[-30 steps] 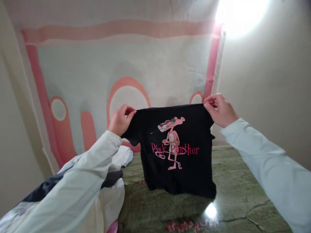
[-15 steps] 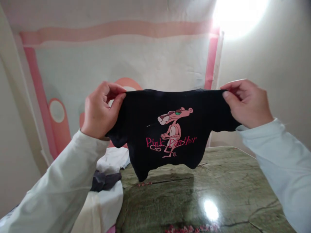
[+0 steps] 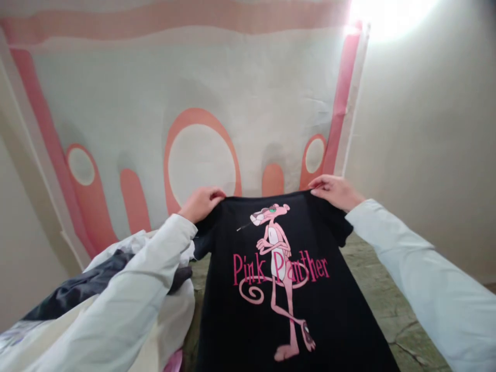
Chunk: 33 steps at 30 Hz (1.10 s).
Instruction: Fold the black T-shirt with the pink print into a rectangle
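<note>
A black T-shirt [image 3: 232, 320] with a pink cartoon panther and pink lettering is stretched out between my hands, its front facing me. My left hand [image 3: 203, 203] pinches the shirt at the shoulder on the left of the collar. On the other side, my right hand [image 3: 336, 191] pinches the opposite shoulder between thumb and fingers. The short sleeves hang outward below my hands. The lower part of the shirt spreads toward me over the table and runs out of view at the bottom.
A green marble-patterned table [image 3: 382, 279] lies under the shirt. Heaped at the left are white, dark and cream clothes [image 3: 87, 281], partly behind my left sleeve. A wall panel [image 3: 248, 67] with pink and orange shapes stands behind.
The shirt has gone from bunched up in the air to stretched long toward me. Both hands have moved farther away and closer together, still pinching it. The camera view has shifted.
</note>
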Tool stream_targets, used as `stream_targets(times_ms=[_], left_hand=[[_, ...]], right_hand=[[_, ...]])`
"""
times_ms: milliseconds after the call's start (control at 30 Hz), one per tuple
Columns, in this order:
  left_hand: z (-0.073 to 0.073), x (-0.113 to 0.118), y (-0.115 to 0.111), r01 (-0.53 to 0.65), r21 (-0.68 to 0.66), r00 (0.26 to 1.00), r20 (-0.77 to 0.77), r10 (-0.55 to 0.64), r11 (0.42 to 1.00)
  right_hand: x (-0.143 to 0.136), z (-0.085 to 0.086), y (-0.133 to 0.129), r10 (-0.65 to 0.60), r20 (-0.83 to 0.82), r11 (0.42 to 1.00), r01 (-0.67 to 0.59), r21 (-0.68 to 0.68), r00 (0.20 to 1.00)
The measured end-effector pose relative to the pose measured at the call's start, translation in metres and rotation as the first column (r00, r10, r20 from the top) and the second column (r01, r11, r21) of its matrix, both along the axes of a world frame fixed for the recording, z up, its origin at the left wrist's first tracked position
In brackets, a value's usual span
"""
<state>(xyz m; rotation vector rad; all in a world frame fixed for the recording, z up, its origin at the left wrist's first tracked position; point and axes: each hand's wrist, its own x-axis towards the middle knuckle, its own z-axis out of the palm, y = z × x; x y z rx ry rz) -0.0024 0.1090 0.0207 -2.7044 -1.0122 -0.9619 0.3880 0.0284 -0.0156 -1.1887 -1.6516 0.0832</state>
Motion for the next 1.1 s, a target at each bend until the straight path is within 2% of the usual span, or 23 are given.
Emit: stream_targets(times_ms=[100, 167, 233, 300, 400, 467, 567, 667, 767, 867, 1000, 1100], left_hand=[[-0.084, 0.003, 0.034, -0.069, -0.185, 0.992, -0.118, 0.047, 0.980], [-0.133, 0.008, 0.043, -0.149, -0.221, 0.981, -0.157, 0.116, 0.964], [-0.168, 0.014, 0.042, -0.160, -0.213, 0.975, -0.183, 0.122, 0.964], [-0.188, 0.025, 0.035, -0.112, -0.231, 0.972, -0.229, 0.058, 0.966], [-0.202, 0.044, 0.022, -0.010, -0.291, 0.949, -0.304, -0.082, 0.957], [-0.208, 0.055, 0.012, 0.008, -0.336, 0.930, -0.342, -0.130, 0.942], [-0.222, 0.064, -0.002, -0.037, -0.383, 0.907, -0.400, -0.129, 0.923], [-0.237, 0.065, -0.012, -0.073, -0.352, 0.901, -0.424, -0.089, 0.933], [-0.245, 0.061, -0.015, -0.087, -0.302, 0.902, -0.428, -0.053, 0.949], [-0.247, 0.054, -0.010, -0.164, -0.275, 0.892, -0.452, 0.023, 0.948], [-0.246, 0.035, 0.003, -0.314, -0.252, 0.853, -0.498, 0.156, 0.915], [-0.240, 0.013, 0.013, -0.372, -0.264, 0.827, -0.531, 0.188, 0.890]], right_hand=[[0.006, -0.081, 0.037, 0.064, 0.091, 0.961, -0.037, -0.275, 0.994], [0.004, -0.130, 0.049, 0.037, 0.173, 0.940, 0.025, -0.340, 0.984], [-0.002, -0.165, 0.053, -0.009, 0.259, 0.939, 0.098, -0.331, 0.966], [-0.011, -0.184, 0.054, 0.014, 0.332, 0.939, 0.102, -0.328, 0.943], [-0.029, -0.192, 0.052, 0.083, 0.409, 0.936, 0.069, -0.345, 0.909], [-0.044, -0.194, 0.050, 0.137, 0.457, 0.928, 0.047, -0.369, 0.879], [-0.066, -0.202, 0.042, 0.186, 0.541, 0.906, 0.070, -0.417, 0.820], [-0.080, -0.217, 0.031, 0.188, 0.602, 0.866, 0.158, -0.474, 0.776], [-0.084, -0.227, 0.022, 0.200, 0.632, 0.843, 0.197, -0.501, 0.749], [-0.079, -0.230, 0.020, 0.183, 0.658, 0.838, 0.235, -0.493, 0.730], [-0.065, -0.234, 0.020, 0.122, 0.689, 0.803, 0.336, -0.492, 0.715], [-0.048, -0.237, 0.020, 0.075, 0.690, 0.767, 0.400, -0.502, 0.720]])
